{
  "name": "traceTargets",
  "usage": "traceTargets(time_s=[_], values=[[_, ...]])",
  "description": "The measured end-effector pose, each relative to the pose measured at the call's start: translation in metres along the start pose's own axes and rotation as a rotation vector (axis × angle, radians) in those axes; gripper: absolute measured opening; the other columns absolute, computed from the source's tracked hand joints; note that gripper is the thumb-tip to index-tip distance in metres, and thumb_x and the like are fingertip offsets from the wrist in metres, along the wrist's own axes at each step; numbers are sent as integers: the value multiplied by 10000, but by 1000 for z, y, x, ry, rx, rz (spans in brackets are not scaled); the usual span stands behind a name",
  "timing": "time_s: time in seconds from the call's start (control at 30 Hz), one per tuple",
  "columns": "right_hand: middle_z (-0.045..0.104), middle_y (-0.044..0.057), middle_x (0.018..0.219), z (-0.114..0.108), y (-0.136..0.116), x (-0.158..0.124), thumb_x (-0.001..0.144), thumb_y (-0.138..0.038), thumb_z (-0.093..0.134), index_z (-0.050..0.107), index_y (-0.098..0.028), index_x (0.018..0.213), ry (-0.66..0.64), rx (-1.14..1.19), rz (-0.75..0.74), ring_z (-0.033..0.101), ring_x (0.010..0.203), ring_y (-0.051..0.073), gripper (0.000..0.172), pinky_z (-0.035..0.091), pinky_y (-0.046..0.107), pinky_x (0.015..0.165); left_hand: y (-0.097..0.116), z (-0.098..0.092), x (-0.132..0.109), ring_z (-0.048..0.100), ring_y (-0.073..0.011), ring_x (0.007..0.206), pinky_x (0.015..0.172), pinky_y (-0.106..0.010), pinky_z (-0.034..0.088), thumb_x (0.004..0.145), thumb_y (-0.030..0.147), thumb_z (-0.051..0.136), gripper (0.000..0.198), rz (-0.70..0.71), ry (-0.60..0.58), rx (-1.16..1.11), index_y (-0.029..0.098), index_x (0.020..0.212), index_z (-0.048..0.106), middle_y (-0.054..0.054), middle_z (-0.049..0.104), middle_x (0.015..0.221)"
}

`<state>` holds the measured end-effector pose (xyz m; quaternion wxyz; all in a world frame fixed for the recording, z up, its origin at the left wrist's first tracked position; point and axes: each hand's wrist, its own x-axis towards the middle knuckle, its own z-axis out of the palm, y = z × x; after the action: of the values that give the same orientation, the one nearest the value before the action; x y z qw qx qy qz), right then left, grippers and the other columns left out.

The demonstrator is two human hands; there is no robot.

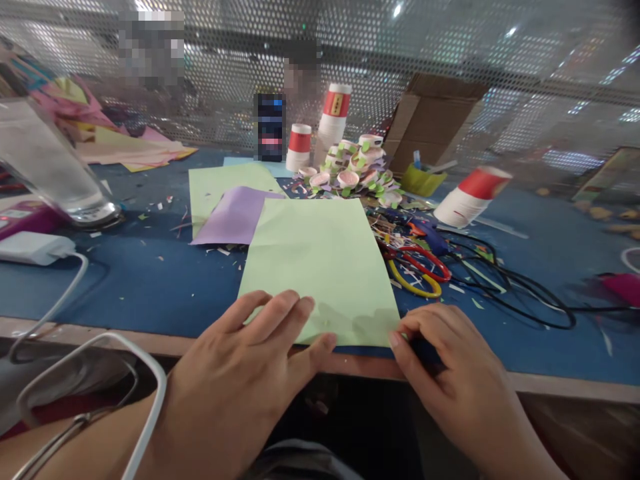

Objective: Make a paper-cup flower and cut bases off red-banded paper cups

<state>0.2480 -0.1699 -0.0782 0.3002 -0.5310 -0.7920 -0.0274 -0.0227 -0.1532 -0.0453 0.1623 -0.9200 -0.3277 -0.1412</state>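
Left hand (250,360) lay flat, fingers spread, on the near edge of the green sheet (320,267); right hand (450,360) pinched its near right corner. I judged the sheet could skew, since scissors (417,270) crowded beyond the right hand

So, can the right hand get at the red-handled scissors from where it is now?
Probably yes. The right hand rests at the corner of the light green paper sheet, and the red-handled scissors lie uncovered just beyond it, amid black cables.
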Motion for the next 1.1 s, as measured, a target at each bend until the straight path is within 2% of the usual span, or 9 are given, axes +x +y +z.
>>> traceTargets(time_s=[0.1, 0.23, 0.3, 0.4, 0.57, 0.9, 1.1], values=[[593, 41, 922, 2, -2, -3, 991, -221, 580, 542, -219, 956, 49, -9, 33, 555, 881, 216, 51, 443, 364, 793, 12, -6, 3, 528, -244, 1087, 921, -387, 392, 1020, 225, 423, 400, 29, -9, 27, 190, 1283, 723, -65, 719, 1187], [601, 76, 1040, 7, -7, -9, 1000, -207, 574, 569, -210, 1092, 138, -55, 33, 593, 998, 238, 93, 452, 383, 896, 24, -3, 3, 511, -238, 1073, 902, -371, 390, 1032, 144, 298, 491, 45, 38, 1, 143, 1156, 773, -67, 728, 1162], [597, 92, 1044, 9, -9, -11, 1000, -179, 573, 580, -203, 1105, 168, -104, -13, 589, 1007, 255, 108, 448, 410, 914, 28, 1, 2, 504, -238, 1089, 928, -360, 381, 1034, 139, 317, 469, 33, 69, 1, 121, 1183, 761, -75, 729, 1158], [617, 117, 1042, 11, -12, -16, 978, -111, 591, 605, -176, 1127, 194, -180, -71, 589, 996, 280, 164, 441, 451, 904, 32, 5, -1, 512, -232, 1085, 955, -350, 376, 1032, 115, 341, 442, -18, 40, -9, 93, 1257, 720, -79, 721, 1141], [639, 141, 1166, 12, -15, -25, 938, -64, 617, 650, -185, 1228, 191, -260, -99, 582, 1082, 318, 316, 404, 492, 947, 38, 8, -4, 537, -233, 1002, 922, -360, 398, 1031, 86, 321, 450, -33, 35, 2, 53, 1331, 655, -91, 701, 1076], [684, 124, 1177, 19, -28, -33, 922, -87, 648, 630, -201, 1368, 96, -168, -187, 604, 1064, 266, 460, 450, 426, 951, 44, 12, -4, 562, -214, 904, 801, -360, 470, 1021, 114, 371, 442, -25, -27, 30, 66, 1410, 574, -91, 693, 1045], [717, 103, 1159, 22, -32, -36, 929, -149, 665, 650, -264, 1353, 127, -248, -150, 618, 1053, 274, 440, 429, 455, 954, 42, 13, -4, 553, -209, 888, 790, -359, 469, 1032, 157, 384, 445, -21, -42, 9, 86, 1440, 547, -76, 675, 1029]])
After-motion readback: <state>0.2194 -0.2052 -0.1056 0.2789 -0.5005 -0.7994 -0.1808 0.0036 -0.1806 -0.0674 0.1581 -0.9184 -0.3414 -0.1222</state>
